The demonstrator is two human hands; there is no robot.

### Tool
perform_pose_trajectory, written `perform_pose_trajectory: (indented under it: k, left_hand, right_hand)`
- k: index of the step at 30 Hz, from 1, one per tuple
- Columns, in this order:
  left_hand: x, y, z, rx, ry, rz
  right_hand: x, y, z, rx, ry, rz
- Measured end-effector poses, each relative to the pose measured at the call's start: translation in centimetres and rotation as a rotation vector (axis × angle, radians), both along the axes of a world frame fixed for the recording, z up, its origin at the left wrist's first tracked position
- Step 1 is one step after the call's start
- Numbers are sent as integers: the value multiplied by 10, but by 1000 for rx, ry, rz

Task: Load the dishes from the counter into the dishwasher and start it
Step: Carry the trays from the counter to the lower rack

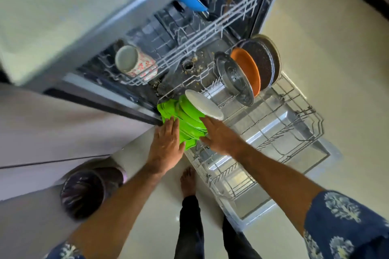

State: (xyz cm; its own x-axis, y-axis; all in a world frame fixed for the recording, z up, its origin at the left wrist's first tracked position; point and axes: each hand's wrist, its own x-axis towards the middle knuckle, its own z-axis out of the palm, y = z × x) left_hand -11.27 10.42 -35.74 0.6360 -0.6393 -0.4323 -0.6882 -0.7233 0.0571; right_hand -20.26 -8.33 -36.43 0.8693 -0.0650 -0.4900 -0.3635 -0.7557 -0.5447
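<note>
The dishwasher stands open with its lower rack (294,130) pulled out over the door. Several bright green plates (187,118) stand on edge at the rack's near left corner, with a white plate (204,105) leaning against them. My left hand (166,143) presses flat against the left face of the green stack, fingers straight. On the stack's right side, below the white plate, my right hand (219,134) rests with straight fingers. Further back in the rack stand a steel lid (233,80), an orange plate (246,67) and a dark pan (263,63).
The upper rack (189,44) holds a floral mug (134,63) and a blue item (192,3). Food bits lie on the tub floor (189,67). A dark bin (84,191) stands at the lower left by the cabinets. My bare foot (188,181) is beside the rack.
</note>
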Motion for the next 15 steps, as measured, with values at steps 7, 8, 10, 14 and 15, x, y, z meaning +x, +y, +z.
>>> perform_pose_trajectory:
  k: [7,8,10,14,15]
  left_hand:
    - [-96,88,150,-25,-22,190]
    - [-113,109,169,-34,-29,230]
    - [-141,145,202,-43,-17,301]
    - [-200,236,258,-17,-115,444]
    - [-212,256,266,-14,-127,474]
  right_hand:
    - [-49,80,143,-83,-77,301]
    - [-55,100,162,-75,-99,362]
    - [-66,134,190,-70,-144,462]
    - [-73,217,245,-84,-283,669]
    - [-73,234,256,-105,-314,713]
